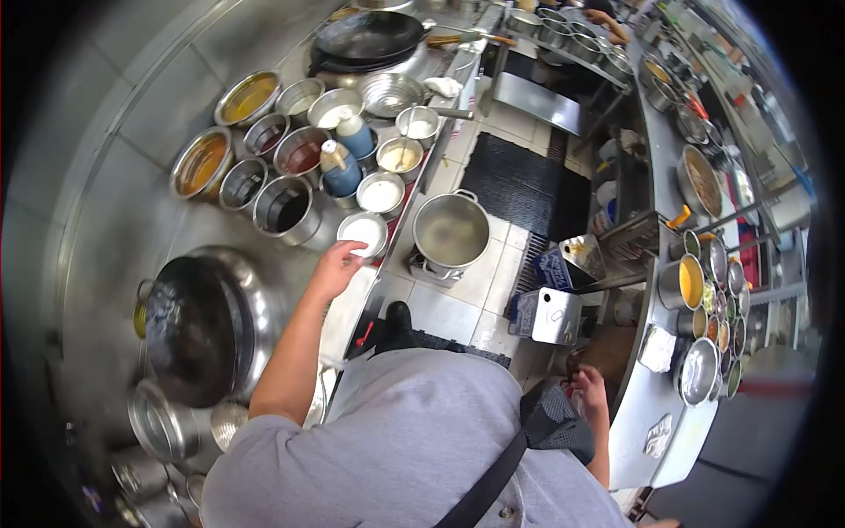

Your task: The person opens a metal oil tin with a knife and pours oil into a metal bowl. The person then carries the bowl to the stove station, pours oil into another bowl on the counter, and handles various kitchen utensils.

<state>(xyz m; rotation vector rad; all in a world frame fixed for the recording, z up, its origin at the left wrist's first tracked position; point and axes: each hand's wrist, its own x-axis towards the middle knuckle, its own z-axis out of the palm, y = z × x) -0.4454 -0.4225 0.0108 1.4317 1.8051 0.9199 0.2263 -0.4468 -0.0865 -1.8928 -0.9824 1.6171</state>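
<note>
My left hand (336,267) reaches to the rim of a round metal container of white powder (362,234) on the counter's near edge. Its fingers are bent close together; what they hold, if anything, is too small to tell. Just beyond stand another container of white contents (381,194) and two squeeze bottles, one with brownish contents (340,167). My right hand (590,391) hangs by a black mesh bag (556,421) at my side, fingers curled near something pale that I cannot make out.
A wok (198,330) sits on the left range; more woks (370,40) are farther back. A large pot (451,231) stands in the aisle near metal tins (556,315). On the right counter are ingredient containers (681,283). Another person's arm (609,26) shows at the top.
</note>
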